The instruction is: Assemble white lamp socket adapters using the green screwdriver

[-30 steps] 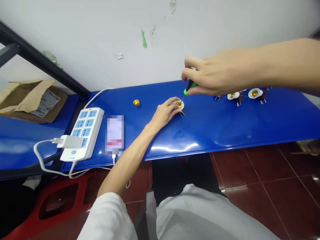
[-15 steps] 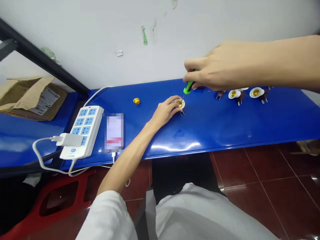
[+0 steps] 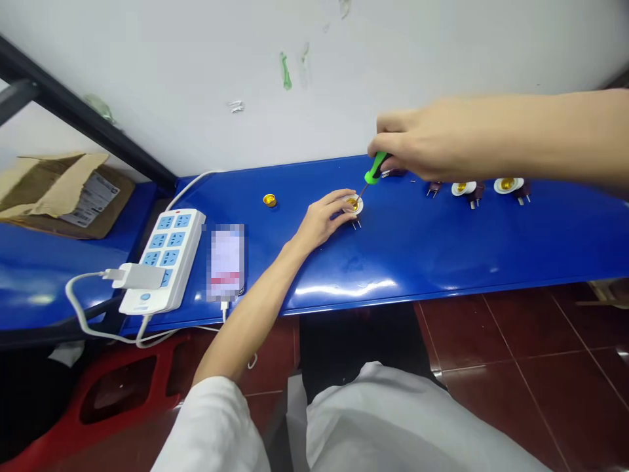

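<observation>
Screwdriver (image 3: 375, 167) pinched in right hand (image 3: 427, 145) fingers; left hand (image 3: 322, 219) fingers grip socket (image 3: 352, 205).

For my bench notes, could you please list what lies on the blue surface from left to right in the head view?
Cardboard box → power strip → phone → loose brass cap → left hand → lamp socket → finished sockets.

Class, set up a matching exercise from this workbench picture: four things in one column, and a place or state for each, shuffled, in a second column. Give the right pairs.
Things
1. screwdriver
2. lamp socket
3. power strip
4. brass shell

Places or states
A. lies loose on the blue bench, apart from both hands
B. held in the right hand, tip down
C. steadied by the left hand
D. has a white plug in it

Pairs: 1-B, 2-C, 3-D, 4-A
</observation>
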{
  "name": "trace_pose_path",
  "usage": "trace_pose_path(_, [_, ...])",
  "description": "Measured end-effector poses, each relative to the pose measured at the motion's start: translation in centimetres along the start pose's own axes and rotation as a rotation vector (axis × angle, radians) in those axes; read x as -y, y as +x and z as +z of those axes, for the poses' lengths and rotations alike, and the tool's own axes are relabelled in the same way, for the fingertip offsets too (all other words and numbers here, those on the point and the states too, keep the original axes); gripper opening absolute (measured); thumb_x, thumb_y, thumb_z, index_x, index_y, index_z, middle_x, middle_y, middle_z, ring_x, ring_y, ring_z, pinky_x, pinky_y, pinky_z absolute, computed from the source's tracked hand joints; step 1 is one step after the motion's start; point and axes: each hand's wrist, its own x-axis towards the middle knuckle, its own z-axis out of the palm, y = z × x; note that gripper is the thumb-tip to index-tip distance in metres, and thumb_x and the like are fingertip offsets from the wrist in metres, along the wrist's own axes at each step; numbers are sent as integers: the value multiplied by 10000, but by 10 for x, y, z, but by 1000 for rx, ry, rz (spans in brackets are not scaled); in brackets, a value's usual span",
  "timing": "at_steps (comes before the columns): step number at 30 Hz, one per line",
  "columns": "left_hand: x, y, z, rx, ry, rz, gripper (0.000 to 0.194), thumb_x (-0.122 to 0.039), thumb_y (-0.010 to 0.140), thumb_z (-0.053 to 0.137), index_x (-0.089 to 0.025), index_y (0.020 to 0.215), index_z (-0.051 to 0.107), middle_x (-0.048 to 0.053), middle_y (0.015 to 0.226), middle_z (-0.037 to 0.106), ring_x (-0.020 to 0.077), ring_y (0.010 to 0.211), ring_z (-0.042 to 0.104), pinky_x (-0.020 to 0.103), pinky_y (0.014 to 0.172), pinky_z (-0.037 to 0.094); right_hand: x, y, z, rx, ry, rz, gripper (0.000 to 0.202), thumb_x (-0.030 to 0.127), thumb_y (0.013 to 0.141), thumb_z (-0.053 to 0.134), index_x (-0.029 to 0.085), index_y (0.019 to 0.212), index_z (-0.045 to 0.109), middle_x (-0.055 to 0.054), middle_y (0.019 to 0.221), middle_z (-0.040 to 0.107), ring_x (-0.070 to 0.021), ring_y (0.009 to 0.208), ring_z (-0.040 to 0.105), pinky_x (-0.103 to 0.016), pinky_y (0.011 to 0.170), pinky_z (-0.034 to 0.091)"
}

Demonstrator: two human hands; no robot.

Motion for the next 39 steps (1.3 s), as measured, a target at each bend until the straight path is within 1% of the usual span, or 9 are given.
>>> trace_pose_path(3, [2, -2, 1, -17, -97, -72, 436, -354, 1013, 748, -206, 1414, 667, 139, 1461, 734, 239, 1357, 730, 384, 1186, 598, 5, -10, -6, 75, -82, 77, 463, 227, 967, 565, 194, 1427, 598, -112, 1450, 624, -95, 717, 511, -316, 640, 338])
trace_pose_path(5, [5, -3, 3, -19, -155, -118, 609, -379, 1014, 750, -226, 1566, 541, 138, 1512, 704, 239, 1344, 740, 374, 1181, 603, 10, -17, -15, 51, -45, 94, 397, 262, 988, 473, 189, 1348, 622, -100, 1400, 640, -96, 711, 472, -336, 660, 336])
trace_pose_path(9, [8, -5, 6, 0, -216, -155, 788, -451, 1010, 746, -264, 1686, 387, 120, 1527, 697, 254, 1350, 739, 419, 1227, 571, 14, -32, -24, -201, 16, 123, 511, 406, 966, 266, 244, 1271, 644, -71, 1336, 652, -170, 754, 492, -378, 663, 340])
trace_pose_path(12, [9, -5, 5, 5, -256, -162, 780, -471, 1002, 750, -250, 1673, 418, 108, 1485, 726, 253, 1341, 743, 413, 1242, 557, 15, -37, -18, -227, 92, 150, 564, 429, 967, 242, 248, 1324, 639, -80, 1365, 650, -238, 893, 594, -398, 713, 400])
trace_pose_path(16, [9, -6, 5, -5, -280, -171, 749, -490, 987, 763, -242, 1635, 479, 102, 1466, 738, 252, 1329, 750, 402, 1234, 567, 18, -36, -2, -124, 153, 115, 558, 401, 1027, 234, 219, 1377, 629, -118, 1463, 610, -220, 902, 626, -392, 739, 445])
trace_pose_path(19, [10, -6, 5, -4, -271, -193, 738, -508, 978, 773, -245, 1615, 509, 101, 1460, 743, 259, 1315, 758, 415, 1221, 582, 19, -32, 8, -120, 145, 114, 548, 381, 1065, 223, 212, 1399, 623, -127, 1498, 594, -225, 929, 650, -385, 723, 446])
trace_pose_path(32, [7, -6, 2, 2, -228, -195, 698, -484, 976, 782, -224, 1584, 561, 117, 1474, 738, 269, 1318, 757, 438, 1208, 594, 17, -30, 17, -151, 91, 75, 468, 292, 1054, 275, 188, 1364, 611, -115, 1470, 607, -181, 823, 599, -352, 670, 424])
trace_pose_path(37, [12, -6, 4, -22, -183, -139, 630, -485, 978, 778, -209, 1525, 633, 119, 1498, 724, 275, 1365, 728, 416, 1226, 569, 24, -25, 2, -84, -101, -30, 408, 292, 1077, 315, 139, 1295, 625, -151, 1252, 646, -269, 1050, 612, -367, 743, 431])
trace_pose_path(39, [13, -7, 7, -30, -181, -124, 611, -486, 984, 770, -216, 1517, 643, 112, 1503, 722, 272, 1383, 715, 412, 1235, 555, 32, -21, -6, -41, -170, -49, 360, 259, 1060, 338, 144, 1248, 623, -140, 1122, 623, -243, 952, 579, -343, 698, 388])
